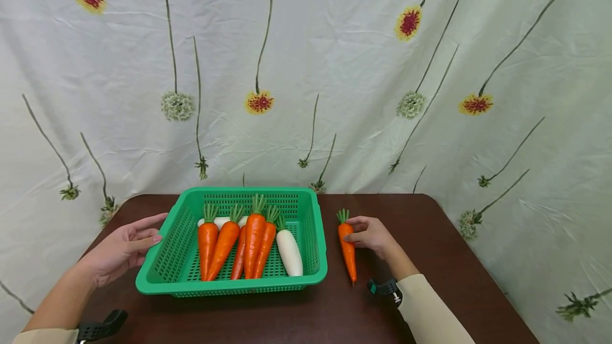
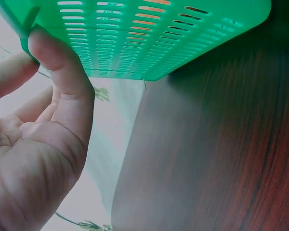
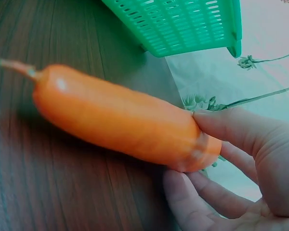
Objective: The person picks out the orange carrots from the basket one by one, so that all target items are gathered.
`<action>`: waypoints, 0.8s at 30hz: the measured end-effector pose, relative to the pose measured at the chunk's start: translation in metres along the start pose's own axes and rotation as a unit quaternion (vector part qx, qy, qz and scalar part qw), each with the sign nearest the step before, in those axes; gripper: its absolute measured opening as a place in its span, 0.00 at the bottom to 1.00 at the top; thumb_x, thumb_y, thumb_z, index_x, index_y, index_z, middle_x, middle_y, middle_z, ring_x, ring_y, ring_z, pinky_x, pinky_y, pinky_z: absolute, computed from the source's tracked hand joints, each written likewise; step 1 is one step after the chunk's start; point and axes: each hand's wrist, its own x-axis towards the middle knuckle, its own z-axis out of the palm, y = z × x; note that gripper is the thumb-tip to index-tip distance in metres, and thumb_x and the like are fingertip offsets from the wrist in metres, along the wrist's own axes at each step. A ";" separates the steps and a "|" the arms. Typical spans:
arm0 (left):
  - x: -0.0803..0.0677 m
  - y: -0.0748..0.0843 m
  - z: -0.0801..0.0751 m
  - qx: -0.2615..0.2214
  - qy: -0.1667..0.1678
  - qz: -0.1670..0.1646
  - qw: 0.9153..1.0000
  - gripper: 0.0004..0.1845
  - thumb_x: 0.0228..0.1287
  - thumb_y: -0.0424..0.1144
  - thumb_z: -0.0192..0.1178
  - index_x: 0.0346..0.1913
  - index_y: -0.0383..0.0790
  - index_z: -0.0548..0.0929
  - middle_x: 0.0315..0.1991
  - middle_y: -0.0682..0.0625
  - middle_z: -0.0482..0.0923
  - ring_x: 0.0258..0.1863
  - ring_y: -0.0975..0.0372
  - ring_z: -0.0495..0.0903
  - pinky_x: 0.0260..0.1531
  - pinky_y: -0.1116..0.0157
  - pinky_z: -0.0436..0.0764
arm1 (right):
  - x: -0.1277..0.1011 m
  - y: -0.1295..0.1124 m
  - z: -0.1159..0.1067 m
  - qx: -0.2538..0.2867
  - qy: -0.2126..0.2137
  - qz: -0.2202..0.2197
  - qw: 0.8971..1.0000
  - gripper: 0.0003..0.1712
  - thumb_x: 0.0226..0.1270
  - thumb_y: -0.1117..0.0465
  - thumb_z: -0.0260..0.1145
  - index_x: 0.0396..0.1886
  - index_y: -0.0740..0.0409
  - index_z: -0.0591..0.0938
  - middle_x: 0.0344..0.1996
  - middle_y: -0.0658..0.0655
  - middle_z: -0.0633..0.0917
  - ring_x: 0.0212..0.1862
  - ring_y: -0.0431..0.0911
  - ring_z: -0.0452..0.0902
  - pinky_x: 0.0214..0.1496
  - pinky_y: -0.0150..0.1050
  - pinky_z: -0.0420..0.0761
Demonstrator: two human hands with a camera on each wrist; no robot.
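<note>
A green slotted basket (image 1: 229,286) stands on a dark wooden table (image 1: 430,259). It holds several orange carrots (image 1: 239,246) and a white radish (image 1: 290,252), with a second white radish (image 1: 221,221) lying behind them. My left hand (image 1: 143,235) is at the basket's left side with its fingers straight. In the left wrist view its thumb (image 2: 62,82) touches the basket wall (image 2: 149,33). To the right of the basket one carrot (image 1: 348,252) lies on the table. My right hand (image 1: 359,231) pinches its thick end (image 3: 115,120) between thumb and fingers (image 3: 216,192).
A pale cloth with printed flowers (image 1: 306,94) hangs behind and around the table. The table's right edge (image 1: 483,275) runs close to my right forearm. Bare tabletop shows in front of the basket (image 1: 268,317).
</note>
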 end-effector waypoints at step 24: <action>-0.001 0.000 0.000 -0.020 -0.010 -0.001 1.000 0.34 0.74 0.27 0.39 0.75 0.44 0.37 0.46 0.47 0.82 0.45 0.53 0.84 0.48 0.49 0.81 | -0.002 0.003 -0.002 0.014 0.001 0.002 1.000 0.29 0.52 0.60 0.74 0.55 0.57 0.79 0.47 0.63 0.80 0.39 0.49 0.82 0.42 0.48 0.85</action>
